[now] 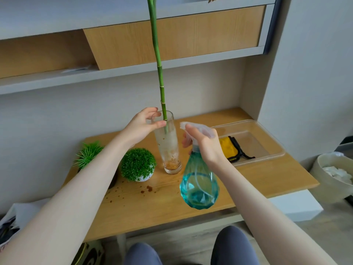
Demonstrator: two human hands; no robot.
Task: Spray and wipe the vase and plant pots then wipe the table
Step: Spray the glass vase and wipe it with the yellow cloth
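Note:
A tall glass vase (pixel 169 148), smeared and with brown residue at its base, stands mid-table with a green bamboo stalk (pixel 159 73) in it. My left hand (pixel 142 126) pinches the vase's rim between thumb and fingers. My right hand (pixel 205 145) grips the neck and trigger of a teal spray bottle (pixel 199 185), held above the table with its nozzle aimed at the vase. A round green plant in a white pot (pixel 138 166) sits left of the vase. A spiky green plant (pixel 87 153) stands further left, its pot hidden by my arm.
Brown stains (pixel 147 189) speckle the wooden table (pixel 257 175) in front of the pots. A clear plastic tray (pixel 267 142) at the right holds a yellow cloth (pixel 228 148). Shelves run above. A bin (pixel 334 175) stands at the far right. My knees show below the table edge.

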